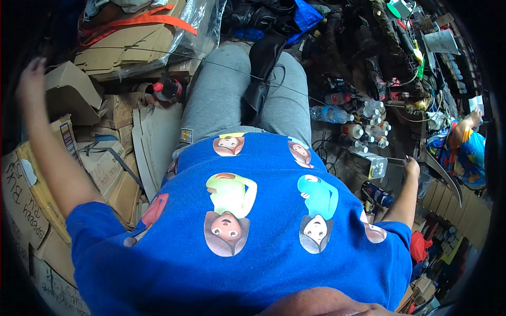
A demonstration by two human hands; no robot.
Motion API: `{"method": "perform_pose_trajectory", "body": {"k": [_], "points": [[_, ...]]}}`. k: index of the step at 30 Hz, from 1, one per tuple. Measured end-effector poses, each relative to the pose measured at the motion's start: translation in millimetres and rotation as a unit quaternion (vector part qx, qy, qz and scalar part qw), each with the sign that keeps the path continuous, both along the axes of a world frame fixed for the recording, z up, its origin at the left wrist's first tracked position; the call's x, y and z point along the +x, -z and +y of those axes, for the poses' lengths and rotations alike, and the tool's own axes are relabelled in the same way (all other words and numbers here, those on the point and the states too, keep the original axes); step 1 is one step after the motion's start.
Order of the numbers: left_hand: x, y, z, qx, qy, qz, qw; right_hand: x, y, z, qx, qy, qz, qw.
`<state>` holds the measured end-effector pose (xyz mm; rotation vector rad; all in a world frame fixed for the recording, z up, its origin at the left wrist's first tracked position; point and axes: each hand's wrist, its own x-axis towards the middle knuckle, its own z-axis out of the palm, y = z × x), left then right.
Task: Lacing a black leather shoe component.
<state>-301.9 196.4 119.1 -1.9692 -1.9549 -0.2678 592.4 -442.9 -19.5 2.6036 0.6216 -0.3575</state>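
A black leather shoe (256,97) lies between my knees, over my grey trousers. A thin dark thread (226,69) crosses it and stretches out to both sides, looking taut. My left hand (32,79) is raised far out at the left, blurred, at about the thread's left end; its fingers seem closed on it. Out at the right, my right hand (411,167) is closed with the fingertips pinched together. A thin line reaches its fingertips, apparently the thread's other end, though its path is hard to follow against the clutter. A loop of thread stands beside the shoe.
Cardboard boxes (103,168) and flattened cardboard (150,142) crowd my left, with a dark bottle with a red cap (167,89). Several plastic bottles (332,114) stand at the right. A curved blade-like strip (445,176) is beyond my right hand. Another person's arm (464,126) shows at far right.
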Motion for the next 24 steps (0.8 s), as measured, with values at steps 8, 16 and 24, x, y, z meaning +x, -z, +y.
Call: {"method": "perform_pose_trajectory", "body": {"k": [8,16,24], "points": [[284.4,136.5,-192.5,-0.289,0.532,-0.275,0.747,-298.0,29.3,261.9,0.442,-0.155,0.447,0.762],[256.2,155.1,-171.1,-0.371,0.392,-0.368,0.757,-316.8,29.2,301.3,0.373,-0.18,0.506,0.757],[139.9,154.2,-152.0,-0.319,0.246,-0.385,0.83,-278.0,26.3,276.5,0.386,-0.081,0.494,0.775]]}}
